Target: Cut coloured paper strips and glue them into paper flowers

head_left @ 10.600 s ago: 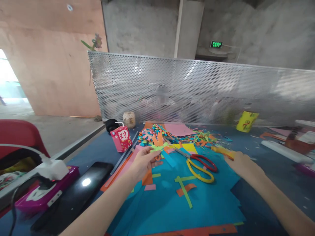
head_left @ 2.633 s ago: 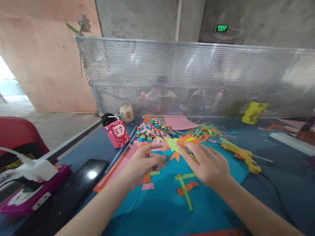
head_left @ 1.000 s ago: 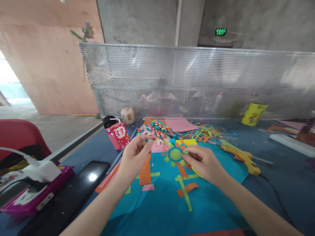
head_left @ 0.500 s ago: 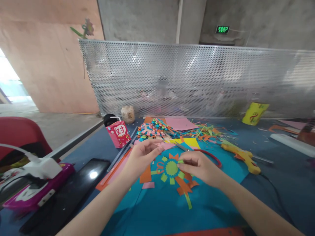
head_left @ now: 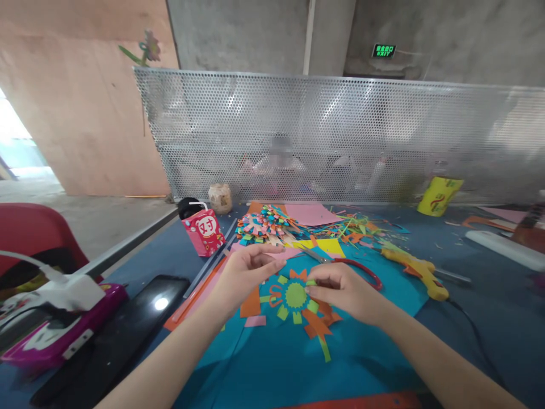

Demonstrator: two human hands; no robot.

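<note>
My right hand (head_left: 344,287) pinches a small green paper piece (head_left: 312,282) between thumb and fingers, at the right edge of a green scalloped paper circle (head_left: 295,295). Short green and orange paper pieces ring that circle, which lies on blue paper (head_left: 264,375). My left hand (head_left: 244,278) hovers to the upper left of the circle, thumb and index finger apart, with nothing visible between them. Red-handled scissors (head_left: 374,276) lie just behind my right hand. Orange paper strips (head_left: 319,324) and a pink paper scrap (head_left: 255,321) lie close by.
A yellow glue gun (head_left: 413,270) with a cord lies right. Fringed paper pieces (head_left: 259,224) and thin scraps (head_left: 361,227) are piled behind. Left are a red drink carton (head_left: 205,232), a black phone-like slab (head_left: 128,329) and a purple power strip (head_left: 80,335). A perforated metal screen (head_left: 340,130) stands behind.
My left thumb and index finger have parted slightly. My right hand keeps its pinch on the green paper piece. The whole view has shifted a little.
</note>
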